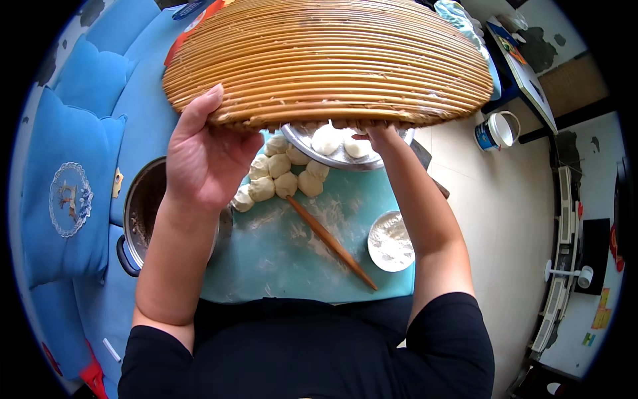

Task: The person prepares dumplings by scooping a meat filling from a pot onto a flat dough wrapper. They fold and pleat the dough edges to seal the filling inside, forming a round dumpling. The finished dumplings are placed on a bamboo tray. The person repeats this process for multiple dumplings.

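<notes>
A wide round tray of thin yellow-brown stalks [332,73] is held up in front of me, its near edge towards me. My left hand [206,146] grips that edge at the left, thumb on top and fingers curled beneath. My right hand [384,136] is at the near edge on the right, mostly hidden under the tray. Below it, pale dough balls [286,183] sit clustered on a floured teal table [266,266]. A wooden rolling pin [332,243] lies slantwise beside them. More white dough pieces [327,139] rest in a metal basin [332,163], partly covered by the tray.
A white bowl of flour [391,243] stands at the table's right, by my right forearm. A large metal pot [136,219] is at the left, behind my left forearm. Blue sofa cushions [40,199] line the left side. A white bucket [495,131] stands on the floor at the right.
</notes>
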The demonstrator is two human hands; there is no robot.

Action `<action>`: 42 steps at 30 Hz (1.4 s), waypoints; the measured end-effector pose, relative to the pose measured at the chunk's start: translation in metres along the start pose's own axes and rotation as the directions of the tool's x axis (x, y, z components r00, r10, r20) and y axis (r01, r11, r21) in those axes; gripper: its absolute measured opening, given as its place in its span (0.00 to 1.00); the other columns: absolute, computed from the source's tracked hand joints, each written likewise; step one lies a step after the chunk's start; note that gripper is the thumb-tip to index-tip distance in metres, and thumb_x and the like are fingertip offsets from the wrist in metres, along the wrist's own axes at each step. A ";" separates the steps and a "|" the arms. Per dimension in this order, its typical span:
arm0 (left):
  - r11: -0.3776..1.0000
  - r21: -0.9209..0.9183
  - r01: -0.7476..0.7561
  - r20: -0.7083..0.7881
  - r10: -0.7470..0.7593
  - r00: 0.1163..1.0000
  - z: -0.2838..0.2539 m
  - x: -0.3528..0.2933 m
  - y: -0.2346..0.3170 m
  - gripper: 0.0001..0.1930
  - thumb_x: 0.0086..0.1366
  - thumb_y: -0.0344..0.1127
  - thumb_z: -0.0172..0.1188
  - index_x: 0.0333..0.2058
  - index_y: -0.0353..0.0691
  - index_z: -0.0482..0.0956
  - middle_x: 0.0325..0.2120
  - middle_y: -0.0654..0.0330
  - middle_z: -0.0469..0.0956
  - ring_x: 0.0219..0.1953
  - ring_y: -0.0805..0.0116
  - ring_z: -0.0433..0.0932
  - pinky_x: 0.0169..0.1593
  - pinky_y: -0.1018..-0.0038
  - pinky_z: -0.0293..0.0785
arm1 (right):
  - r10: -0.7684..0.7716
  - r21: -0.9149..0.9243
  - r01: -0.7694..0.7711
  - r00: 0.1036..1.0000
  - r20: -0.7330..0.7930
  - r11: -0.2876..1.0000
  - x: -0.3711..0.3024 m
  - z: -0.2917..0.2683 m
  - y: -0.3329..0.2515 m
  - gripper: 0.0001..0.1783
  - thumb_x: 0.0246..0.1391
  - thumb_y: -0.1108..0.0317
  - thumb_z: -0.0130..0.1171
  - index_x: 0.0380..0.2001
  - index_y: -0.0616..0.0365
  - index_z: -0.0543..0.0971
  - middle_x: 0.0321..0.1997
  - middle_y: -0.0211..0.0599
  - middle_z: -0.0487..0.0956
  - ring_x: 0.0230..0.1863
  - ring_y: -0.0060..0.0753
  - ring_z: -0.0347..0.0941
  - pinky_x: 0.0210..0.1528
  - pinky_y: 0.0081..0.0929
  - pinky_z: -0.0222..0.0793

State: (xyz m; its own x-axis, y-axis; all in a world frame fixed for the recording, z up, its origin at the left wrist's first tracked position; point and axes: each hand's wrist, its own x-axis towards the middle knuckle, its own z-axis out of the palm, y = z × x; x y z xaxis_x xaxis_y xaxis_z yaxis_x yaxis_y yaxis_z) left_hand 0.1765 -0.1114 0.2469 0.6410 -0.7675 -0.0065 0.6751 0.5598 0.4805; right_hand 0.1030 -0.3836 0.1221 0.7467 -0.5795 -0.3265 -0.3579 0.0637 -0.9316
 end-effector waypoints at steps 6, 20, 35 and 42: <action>0.995 -0.016 -0.095 -0.014 0.095 0.995 0.009 -0.021 0.030 0.13 0.64 0.35 0.48 0.43 0.34 0.69 0.37 0.52 0.77 0.38 0.60 0.79 0.34 0.65 0.82 | -0.155 -0.711 0.045 0.984 -0.090 0.701 0.073 0.042 0.026 0.28 0.57 0.50 0.44 0.58 0.48 0.62 0.57 0.38 0.68 0.56 0.46 0.65 0.51 0.49 0.65; 0.991 -0.113 -0.065 0.119 0.079 0.990 -0.022 -0.035 0.043 0.18 0.66 0.38 0.44 0.52 0.34 0.64 0.49 0.49 0.70 0.49 0.56 0.73 0.45 0.61 0.77 | -0.223 -0.809 0.575 0.810 0.542 0.124 0.063 0.071 0.059 0.24 0.57 0.53 0.41 0.53 0.52 0.69 0.50 0.46 0.73 0.52 0.47 0.67 0.56 0.39 0.60; 0.991 -0.124 -0.052 0.050 0.059 0.997 -0.009 -0.053 0.026 0.17 0.66 0.37 0.44 0.49 0.33 0.67 0.44 0.49 0.74 0.44 0.57 0.77 0.40 0.62 0.80 | -0.236 -0.782 0.424 0.905 0.354 0.457 0.007 0.000 0.068 0.26 0.60 0.48 0.39 0.36 0.60 0.76 0.37 0.52 0.77 0.42 0.53 0.72 0.45 0.40 0.66; 0.990 -0.127 -0.059 0.011 0.061 0.998 -0.005 -0.050 0.026 0.18 0.66 0.38 0.44 0.49 0.33 0.67 0.45 0.48 0.74 0.45 0.56 0.76 0.41 0.61 0.80 | -0.161 -0.850 0.160 0.983 0.090 0.503 0.048 -0.029 0.075 0.25 0.57 0.50 0.45 0.40 0.63 0.77 0.42 0.53 0.76 0.47 0.50 0.71 0.51 0.37 0.64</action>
State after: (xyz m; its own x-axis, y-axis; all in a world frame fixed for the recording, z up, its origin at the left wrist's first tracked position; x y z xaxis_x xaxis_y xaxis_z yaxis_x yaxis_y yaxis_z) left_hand 0.1641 -0.0573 0.2548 0.6767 -0.7355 0.0326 0.6772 0.6392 0.3644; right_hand 0.0955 -0.4305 0.0415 0.8418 -0.5069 -0.1855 -0.5369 -0.7508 -0.3847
